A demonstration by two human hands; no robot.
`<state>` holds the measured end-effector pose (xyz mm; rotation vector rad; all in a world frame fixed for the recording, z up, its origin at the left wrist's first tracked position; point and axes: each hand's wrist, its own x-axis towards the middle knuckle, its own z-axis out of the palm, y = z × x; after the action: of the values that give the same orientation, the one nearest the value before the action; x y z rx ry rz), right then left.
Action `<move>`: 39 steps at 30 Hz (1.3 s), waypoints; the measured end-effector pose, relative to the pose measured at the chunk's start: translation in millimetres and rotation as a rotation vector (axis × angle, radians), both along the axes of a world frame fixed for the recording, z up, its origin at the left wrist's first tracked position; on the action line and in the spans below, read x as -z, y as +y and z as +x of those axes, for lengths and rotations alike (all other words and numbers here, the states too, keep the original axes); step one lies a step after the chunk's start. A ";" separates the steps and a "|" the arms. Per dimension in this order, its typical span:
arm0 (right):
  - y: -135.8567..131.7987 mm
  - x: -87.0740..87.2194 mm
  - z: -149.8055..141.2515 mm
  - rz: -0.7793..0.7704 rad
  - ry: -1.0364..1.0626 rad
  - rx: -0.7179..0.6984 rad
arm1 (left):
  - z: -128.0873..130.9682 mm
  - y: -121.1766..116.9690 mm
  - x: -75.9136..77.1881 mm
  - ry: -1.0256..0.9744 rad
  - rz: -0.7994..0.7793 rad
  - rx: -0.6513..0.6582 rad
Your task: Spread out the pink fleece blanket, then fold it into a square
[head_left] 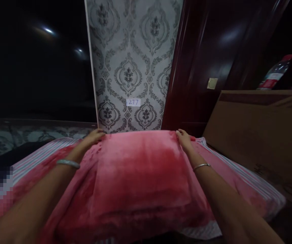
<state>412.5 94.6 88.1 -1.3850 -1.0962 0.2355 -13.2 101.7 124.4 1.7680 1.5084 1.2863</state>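
A plush pink pillow (140, 169) lies in front of me on a pink blanket with a striped border (239, 176). My left hand (93, 137) grips the pillow's far left corner, fingers curled over the edge. My right hand (183, 138) grips the far right corner the same way. Each wrist carries a thin bangle. Both forearms stretch forward along the pillow's sides.
A patterned grey wallpaper panel (133, 61) with a small label reading 277 stands behind. Dark red wooden panelling (201, 67) is to its right. A brown cardboard box (260, 135) sits at the right, with a plastic bottle (275, 76) behind it. The left is dark.
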 end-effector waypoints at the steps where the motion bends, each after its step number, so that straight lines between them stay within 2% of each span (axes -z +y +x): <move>1: 4.3 10.2 -6.4 -0.011 -0.019 -0.002 | 2.7 5.3 10.5 0.061 0.024 -0.029; 3: 4.1 32.4 -25.2 -0.027 -0.068 -0.043 | 9.8 14.7 28.6 0.167 0.056 0.009; 6: -14.3 64.9 -65.3 -0.048 -0.230 -0.226 | 29.8 23.3 50.7 0.304 0.082 0.259; 9: -42.7 91.3 -104.0 -0.060 -0.679 -0.544 | 62.3 22.8 74.9 0.413 0.091 0.505; 11: -59.7 106.8 -120.8 -0.091 -0.929 -0.677 | 86.7 18.5 95.7 0.499 0.081 0.654; 13: -72.0 121.9 -128.9 -0.147 -1.061 -0.733 | 108.0 14.1 118.7 0.627 0.071 0.780; 16: -80.8 140.6 -130.2 -0.221 -1.079 -0.725 | 126.1 13.6 147.6 0.819 0.088 0.864; 19: -81.9 147.2 -127.9 -0.242 -1.048 -0.724 | 128.2 25.1 157.9 0.877 0.135 0.886; 22: -80.6 144.5 -126.6 -0.276 -1.043 -0.763 | 125.3 47.4 151.4 0.911 0.146 0.857; 26: -79.9 141.5 -125.8 -0.326 -1.015 -0.806 | 127.2 81.7 139.5 0.954 -0.014 0.718; 30: -81.0 142.8 -125.1 -0.332 -1.020 -0.808 | 132.3 105.4 142.3 0.817 -0.122 0.607; 35: -80.0 143.8 -124.2 -0.328 -0.993 -0.814 | 134.0 114.5 157.0 0.753 -0.082 0.529; 39: -78.0 142.4 -124.4 -0.330 -0.980 -0.813 | 135.6 113.4 161.8 0.763 -0.036 0.499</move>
<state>288.1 16.6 -54.3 -1.2681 -2.5234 0.3362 122.3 215.1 -37.4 2.5520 1.2612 0.3370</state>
